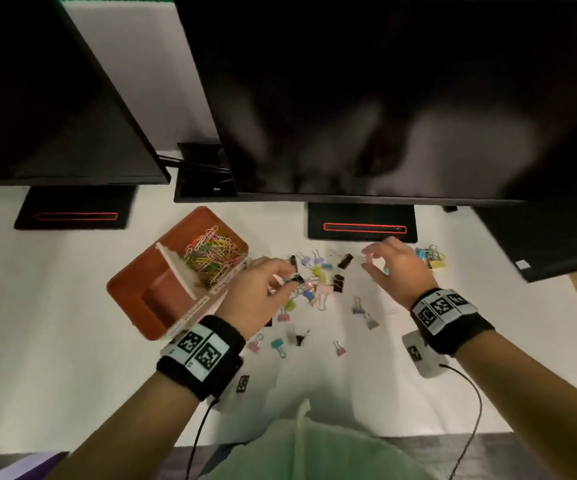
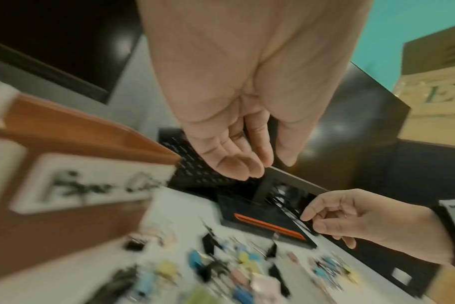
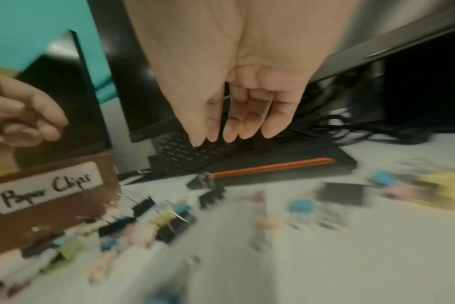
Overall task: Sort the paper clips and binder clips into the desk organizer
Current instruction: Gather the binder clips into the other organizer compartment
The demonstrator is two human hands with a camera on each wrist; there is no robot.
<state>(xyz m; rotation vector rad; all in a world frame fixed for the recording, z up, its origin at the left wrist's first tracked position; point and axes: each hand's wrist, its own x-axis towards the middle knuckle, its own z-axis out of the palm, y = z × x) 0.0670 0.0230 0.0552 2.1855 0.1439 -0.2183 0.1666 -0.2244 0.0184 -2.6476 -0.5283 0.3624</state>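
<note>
A brown desk organizer (image 1: 124,289) with a white divider stands left of centre. Its far compartment holds colourful paper clips (image 1: 210,254); its near compartment looks bare. A label on its side (image 3: 47,188) reads "Paper Clips". Loose binder clips (image 1: 321,285) in black and pastel colours lie scattered on the white desk, with a small cluster (image 1: 430,258) at the far right. My left hand (image 1: 280,277) hovers by the organizer's right side, above a black clip, fingers relaxed (image 2: 247,166) with nothing between them. My right hand (image 1: 370,263) hangs over the desk, fingers loose (image 3: 231,131), holding nothing.
Two dark monitors loom at the back on black stands with red stripes (image 1: 363,226) (image 1: 75,216). A dark device (image 1: 539,237) sits at the right edge. Cables (image 1: 470,403) trail from my wristbands. Pale green cloth (image 1: 314,452) lies at the near edge.
</note>
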